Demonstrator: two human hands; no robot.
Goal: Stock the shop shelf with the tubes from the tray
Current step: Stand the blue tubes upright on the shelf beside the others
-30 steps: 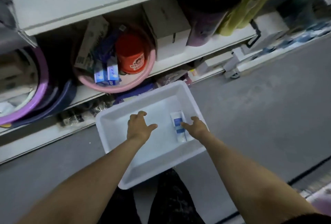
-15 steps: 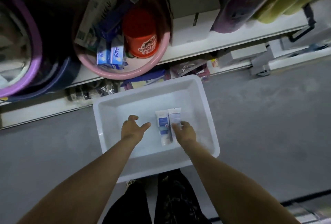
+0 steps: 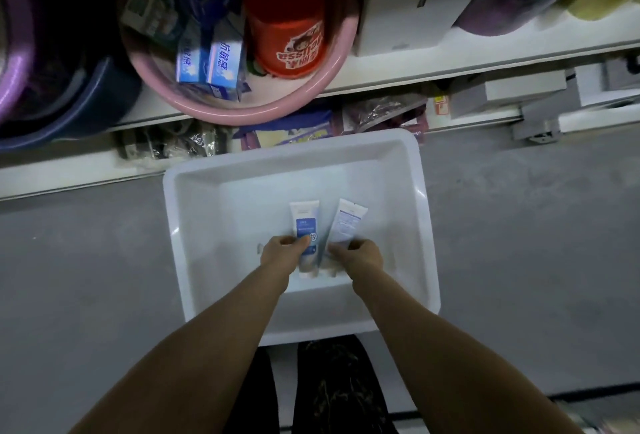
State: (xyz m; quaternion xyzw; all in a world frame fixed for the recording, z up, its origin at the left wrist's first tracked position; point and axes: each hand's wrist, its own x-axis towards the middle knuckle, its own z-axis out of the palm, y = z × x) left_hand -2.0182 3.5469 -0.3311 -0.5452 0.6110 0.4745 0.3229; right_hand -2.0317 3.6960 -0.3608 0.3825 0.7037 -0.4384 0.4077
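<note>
a white tray (image 3: 294,170) is seen from above, in front of a low shop shelf (image 3: 450,62). near the tray's middle, a blue-labelled tube (image 3: 306,225) is pinched at its lower end by the curled fingers of the left hand (image 3: 282,255). just beside it, a white tube (image 3: 348,222) is gripped likewise by the right hand (image 3: 360,255), its top tilted toward the tray's right edge.

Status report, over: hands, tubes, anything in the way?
Left hand holds the blue-label tube, right hand holds the white tube. Both tubes low in the tray, not yet shelved. Pink basin fills the shelf spot straight ahead.
</note>
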